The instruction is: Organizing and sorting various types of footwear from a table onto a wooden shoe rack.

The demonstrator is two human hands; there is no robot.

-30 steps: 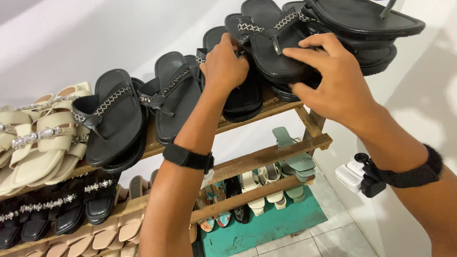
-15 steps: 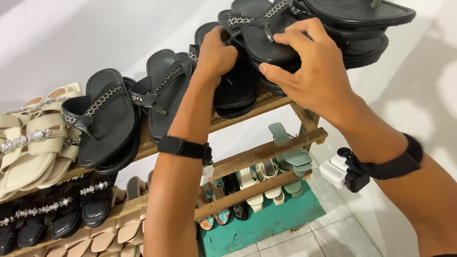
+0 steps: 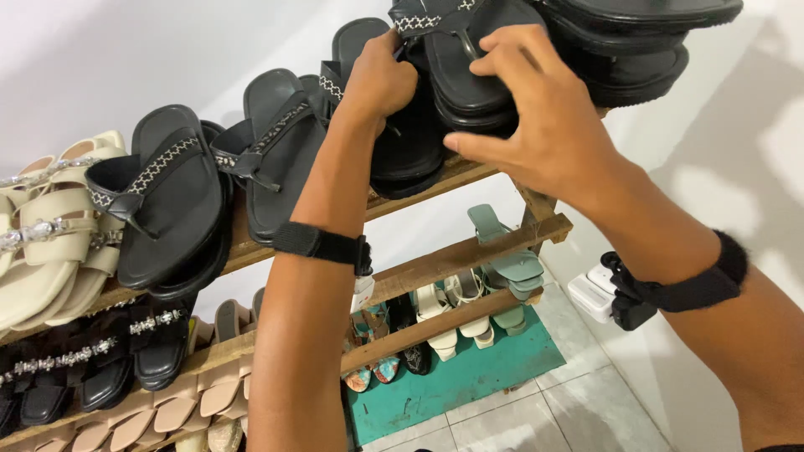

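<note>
The left hand (image 3: 381, 79) pinched the braided strap of a black flat leather sandal (image 3: 469, 59); the right hand (image 3: 536, 117) clasped its sole from the outer side.

White wall (image 3: 151, 50) – pale tiled floor (image 3: 536, 418) – green mat (image 3: 469, 381)

Left hand (image 3: 381, 79): fingers curled over the strap of a black flat sandal with a beaded strap (image 3: 456, 54); fingertips hidden behind the knuckles, so the grip itself cannot be read. Sandal's toe end cut off by the top edge.

Right hand (image 3: 536, 117): palm side hidden; it covers the middle of the sandal stack.

Stack of black sandals at top right (image 3: 645, 38): upper part out of frame.

Cream strappy sandals (image 3: 42, 243): cut by the left edge.

Slatted wooden shoe rack (image 3: 435, 268): lower tiers partly hidden behind the left forearm; its feet are not visible.

Small pairs on the lowest tiers: details too small to tell.
</note>
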